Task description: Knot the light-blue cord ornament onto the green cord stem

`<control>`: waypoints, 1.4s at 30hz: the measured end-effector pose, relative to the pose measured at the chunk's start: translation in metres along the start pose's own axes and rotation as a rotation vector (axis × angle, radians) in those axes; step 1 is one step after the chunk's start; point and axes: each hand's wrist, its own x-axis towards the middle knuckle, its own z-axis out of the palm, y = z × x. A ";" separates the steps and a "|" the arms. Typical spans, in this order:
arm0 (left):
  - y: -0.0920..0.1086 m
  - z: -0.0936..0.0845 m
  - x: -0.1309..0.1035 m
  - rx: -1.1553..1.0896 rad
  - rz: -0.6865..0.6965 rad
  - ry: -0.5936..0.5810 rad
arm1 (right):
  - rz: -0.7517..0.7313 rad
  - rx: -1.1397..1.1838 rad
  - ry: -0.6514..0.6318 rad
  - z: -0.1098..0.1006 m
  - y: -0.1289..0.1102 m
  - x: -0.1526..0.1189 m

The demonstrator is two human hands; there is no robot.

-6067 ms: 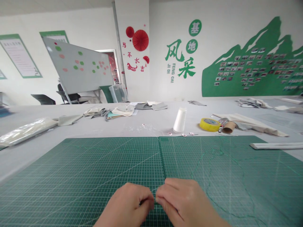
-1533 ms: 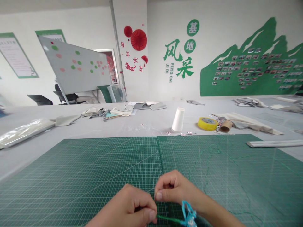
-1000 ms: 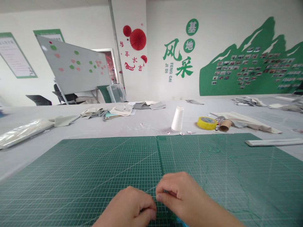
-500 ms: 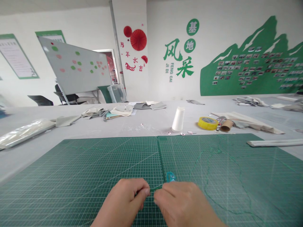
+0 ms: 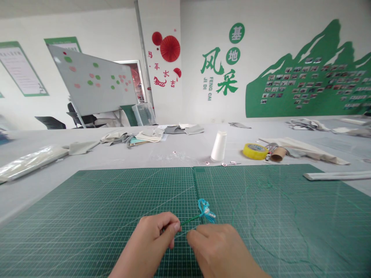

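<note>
Between thumb and forefinger, my left hand (image 5: pixel 156 235) pinches a thin green stem (image 5: pixel 189 221). At the stem's right end is a small blue flower-like piece (image 5: pixel 206 210) with whitish beads, held just above the mats. My right hand (image 5: pixel 222 245) is closed just below and right of the stem, its fingertips close to my left ones; what it pinches, if anything, is hidden. Loose green thread (image 5: pixel 295 210) curls over the right cutting mat (image 5: pixel 278 200). The left cutting mat (image 5: pixel 116 204) lies beneath my left hand.
Behind the mats stand a white thread cone (image 5: pixel 218 146), a yellow tape roll (image 5: pixel 255 151) and a brown cardboard tube (image 5: pixel 277 154). Fabric scraps (image 5: pixel 150 135) lie farther back. A plastic-wrapped bundle (image 5: pixel 31 163) is at left, white rolled strips (image 5: pixel 336 176) at right.
The blue piece has come out from behind my right hand, and more of the green stem shows. My left hand has risen slightly; my right fingers are now below the stem.
</note>
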 end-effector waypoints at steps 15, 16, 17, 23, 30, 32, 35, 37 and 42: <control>0.003 -0.003 0.000 -0.105 0.000 0.026 | 0.117 0.041 0.031 0.010 0.000 -0.001; 0.003 -0.003 0.000 -0.120 0.003 0.025 | 0.128 0.053 0.038 0.011 0.001 -0.002; 0.002 -0.004 0.000 -0.136 0.009 0.023 | 0.135 0.072 0.046 0.012 0.001 -0.002; 0.002 -0.007 -0.001 -0.248 0.027 -0.027 | 0.260 0.418 0.043 0.020 0.005 -0.004; 0.001 -0.006 -0.002 -0.405 0.088 -0.231 | 0.428 1.000 0.003 0.018 0.012 0.002; -0.001 -0.005 -0.004 -0.433 0.093 -0.282 | 0.437 1.095 -0.053 0.017 0.018 0.003; -0.003 -0.003 -0.006 -0.420 0.082 -0.341 | 0.416 1.221 -0.131 0.017 0.028 0.004; -0.003 -0.002 -0.007 -0.387 0.077 -0.372 | 0.406 1.259 -0.174 0.018 0.033 0.003; 0.004 -0.003 -0.009 -0.233 0.053 -0.437 | 0.436 1.298 -0.270 0.016 0.038 0.005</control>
